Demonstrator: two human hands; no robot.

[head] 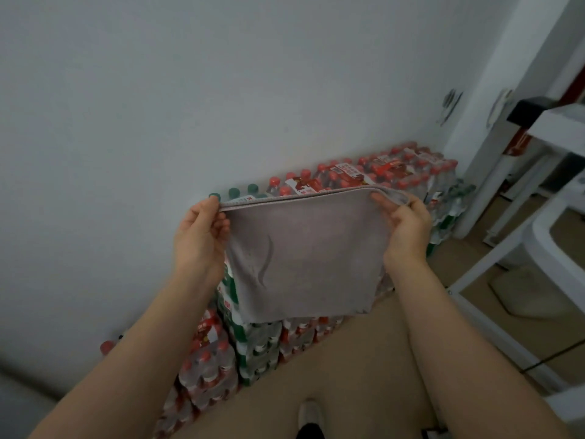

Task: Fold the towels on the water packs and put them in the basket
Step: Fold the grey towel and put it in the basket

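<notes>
Both hands, left hand (202, 229) and right hand (403, 226), have fingers (381, 202) pinched shut on the top corners of the soft, light, limp grey cloth towel (304, 258), which sags below them.

A grey towel (304, 251) hangs in the air, doubled over, its two layered top edges pinched at either corner — the left hand (199, 236) at the left corner, the right hand (403, 229) at the right. The cloth drops slack below, with one curved crease. Behind it, stacked water packs (373, 172) run along a white wall (221, 90), mostly red caps, a few green. A white frame (493, 258) stands to the right on the beige floor (348, 375) — a shoe (310, 413) shows at the bottom.
</notes>
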